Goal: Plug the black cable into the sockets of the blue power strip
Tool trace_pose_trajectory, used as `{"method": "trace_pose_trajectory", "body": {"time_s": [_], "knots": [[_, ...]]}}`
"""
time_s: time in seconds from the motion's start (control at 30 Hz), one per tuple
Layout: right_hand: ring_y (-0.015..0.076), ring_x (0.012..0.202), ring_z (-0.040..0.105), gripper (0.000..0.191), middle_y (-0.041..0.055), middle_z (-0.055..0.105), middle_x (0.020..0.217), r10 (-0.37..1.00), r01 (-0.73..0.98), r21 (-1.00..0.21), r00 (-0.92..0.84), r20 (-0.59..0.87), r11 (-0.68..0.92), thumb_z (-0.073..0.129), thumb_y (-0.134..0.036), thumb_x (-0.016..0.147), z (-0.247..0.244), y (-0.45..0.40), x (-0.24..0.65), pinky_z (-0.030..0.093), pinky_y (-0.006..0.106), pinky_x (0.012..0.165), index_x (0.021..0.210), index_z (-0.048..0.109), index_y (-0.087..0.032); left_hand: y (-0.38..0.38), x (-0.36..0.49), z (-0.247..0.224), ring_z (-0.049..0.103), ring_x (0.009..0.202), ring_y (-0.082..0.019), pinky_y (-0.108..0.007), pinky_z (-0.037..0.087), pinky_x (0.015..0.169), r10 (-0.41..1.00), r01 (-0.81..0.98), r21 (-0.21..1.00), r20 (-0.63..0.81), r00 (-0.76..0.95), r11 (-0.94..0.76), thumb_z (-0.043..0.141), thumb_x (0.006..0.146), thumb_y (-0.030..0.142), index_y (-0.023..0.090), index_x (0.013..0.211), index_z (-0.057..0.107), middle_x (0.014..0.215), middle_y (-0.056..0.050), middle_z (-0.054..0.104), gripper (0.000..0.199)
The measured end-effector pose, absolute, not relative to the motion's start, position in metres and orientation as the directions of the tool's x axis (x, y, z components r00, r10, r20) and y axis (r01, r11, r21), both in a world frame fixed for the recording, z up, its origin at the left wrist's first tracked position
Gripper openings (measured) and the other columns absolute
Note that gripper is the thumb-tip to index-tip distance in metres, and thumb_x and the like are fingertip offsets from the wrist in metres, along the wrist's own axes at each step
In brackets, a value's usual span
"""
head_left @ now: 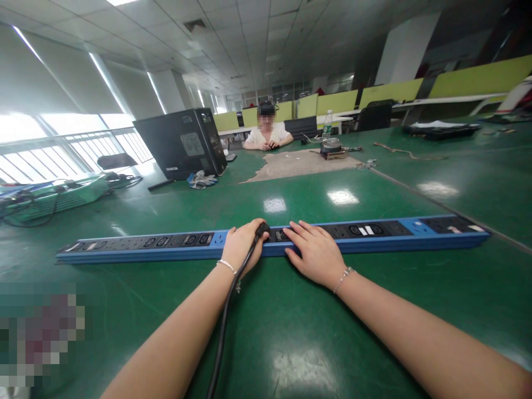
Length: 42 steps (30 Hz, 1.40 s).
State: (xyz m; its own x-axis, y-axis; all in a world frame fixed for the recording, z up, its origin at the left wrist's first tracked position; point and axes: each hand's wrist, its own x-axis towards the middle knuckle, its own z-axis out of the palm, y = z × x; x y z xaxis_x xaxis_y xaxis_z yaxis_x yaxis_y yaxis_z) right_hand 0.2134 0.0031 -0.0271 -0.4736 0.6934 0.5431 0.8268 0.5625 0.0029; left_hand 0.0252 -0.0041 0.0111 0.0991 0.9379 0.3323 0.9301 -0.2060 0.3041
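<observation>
A long blue power strip (166,254) with black socket sections lies across the green table in front of me. My left hand (243,244) is closed around the black plug (261,228) of a power cord, at the strip's middle. I cannot tell whether the plug sits in a socket. Its black cord (224,321) runs down past my left wrist towards the near edge of the view. Just to the right, my right hand (313,252) rests on the strip with its fingers spread, holding nothing.
A black computer tower (178,144) stands at the back left beside gloves (201,179). Left of it is a green basket (62,199) with cables. Across the table sits a person (268,133). A bottle (327,126) and a black tray (440,129) are farther back right.
</observation>
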Motion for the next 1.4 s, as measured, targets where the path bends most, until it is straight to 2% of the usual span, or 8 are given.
{"method": "trace_pose_trajectory", "body": {"time_s": [0.27, 0.43, 0.57, 0.8, 1.0, 1.13, 1.27, 1.4], "knots": [[0.0245, 0.122, 0.043, 0.042, 0.0078, 0.052, 0.130, 0.687, 0.823, 0.011, -0.481, 0.545, 0.568, 0.045, -0.037, 0.085, -0.027, 0.003, 0.214, 0.034, 0.040, 0.097, 0.123, 0.054, -0.019, 0.000, 0.023, 0.008, 0.061, 0.095, -0.018, -0.032, 0.045, 0.086, 0.918, 0.910, 0.309, 0.364, 0.154, -0.275, 0.047, 0.084, 0.026, 0.023, 0.111, 0.052, 0.105, -0.004, 0.066, 0.027], [0.0263, 0.120, 0.045, 0.042, 0.0088, 0.053, 0.129, 0.682, 0.825, 0.000, -0.468, 0.562, 0.566, 0.046, -0.035, 0.084, -0.028, 0.003, 0.213, 0.033, 0.043, 0.099, 0.121, 0.056, -0.018, 0.002, 0.022, 0.004, 0.061, 0.095, -0.018, -0.030, 0.045, 0.086, 0.900, 0.915, 0.224, 0.364, 0.240, -0.334, 0.045, 0.085, 0.024, 0.022, 0.115, 0.049, 0.106, -0.006, 0.064, 0.030], [0.0239, 0.119, 0.047, 0.045, 0.0091, 0.051, 0.131, 0.676, 0.804, -0.072, -0.444, 0.588, 0.591, 0.047, -0.029, 0.082, -0.026, 0.001, 0.208, 0.034, 0.042, 0.100, 0.125, 0.051, -0.016, -0.002, 0.024, 0.003, 0.057, 0.103, -0.018, -0.035, 0.042, 0.091, 0.871, 0.908, 0.126, 0.359, 0.335, -0.401, 0.040, 0.086, 0.020, 0.021, 0.120, 0.045, 0.114, -0.007, 0.060, 0.034], [0.0207, 0.124, 0.042, 0.059, 0.0116, 0.040, 0.140, 0.629, 0.690, -0.212, -0.433, 0.645, 0.692, 0.047, -0.022, 0.077, -0.022, -0.003, 0.173, 0.039, 0.037, 0.099, 0.135, 0.037, -0.013, -0.005, 0.020, 0.004, 0.056, 0.106, -0.019, -0.049, 0.033, 0.100, 0.900, 0.933, 0.115, 0.328, 0.288, -0.340, 0.037, 0.087, 0.021, 0.026, 0.118, 0.047, 0.115, -0.004, 0.062, 0.033], [0.0221, 0.115, 0.050, 0.051, 0.0161, 0.053, 0.127, 0.685, 0.771, -0.235, -0.327, 0.651, 0.591, 0.044, -0.028, 0.083, -0.024, 0.005, 0.143, 0.037, 0.035, 0.098, 0.128, 0.045, -0.004, -0.002, 0.014, -0.008, 0.050, 0.116, -0.021, -0.048, 0.031, 0.103, 0.876, 0.944, 0.022, 0.380, 0.297, -0.330, 0.035, 0.084, 0.018, 0.020, 0.122, 0.046, 0.124, -0.008, 0.057, 0.039], [0.0195, 0.101, 0.059, 0.037, 0.0110, 0.063, 0.113, 0.712, 0.805, -0.240, -0.289, 0.640, 0.543, 0.043, -0.029, 0.085, -0.021, 0.008, 0.141, 0.040, 0.030, 0.089, 0.114, 0.055, -0.011, -0.003, 0.014, -0.010, 0.048, 0.117, -0.025, -0.046, 0.035, 0.099, 0.861, 0.945, -0.042, 0.401, 0.313, -0.324, 0.037, 0.084, 0.023, 0.014, 0.120, 0.048, 0.127, -0.012, 0.054, 0.038], [0.0166, 0.085, 0.062, 0.022, 0.0064, 0.068, 0.093, 0.703, 0.806, -0.203, -0.325, 0.632, 0.556, 0.046, -0.027, 0.084, -0.018, 0.011, 0.144, 0.041, 0.027, 0.079, 0.098, 0.060, -0.016, -0.004, 0.015, -0.009, 0.049, 0.117, -0.025, -0.045, 0.035, 0.100, 0.863, 0.948, -0.039, 0.403, 0.305, -0.317, 0.041, 0.083, 0.025, 0.012, 0.116, 0.050, 0.124, -0.013, 0.056, 0.037], [0.0160, 0.087, 0.061, 0.020, 0.0061, 0.068, 0.092, 0.676, 0.801, -0.155, -0.364, 0.641, 0.579, 0.044, -0.026, 0.086, -0.017, 0.012, 0.144, 0.038, 0.027, 0.081, 0.096, 0.058, -0.017, -0.004, 0.016, -0.009, 0.050, 0.115, -0.025, -0.044, 0.035, 0.100, 0.864, 0.949, -0.009, 0.411, 0.291, -0.315, 0.041, 0.082, 0.025, 0.013, 0.115, 0.051, 0.122, -0.013, 0.057, 0.036]]}}
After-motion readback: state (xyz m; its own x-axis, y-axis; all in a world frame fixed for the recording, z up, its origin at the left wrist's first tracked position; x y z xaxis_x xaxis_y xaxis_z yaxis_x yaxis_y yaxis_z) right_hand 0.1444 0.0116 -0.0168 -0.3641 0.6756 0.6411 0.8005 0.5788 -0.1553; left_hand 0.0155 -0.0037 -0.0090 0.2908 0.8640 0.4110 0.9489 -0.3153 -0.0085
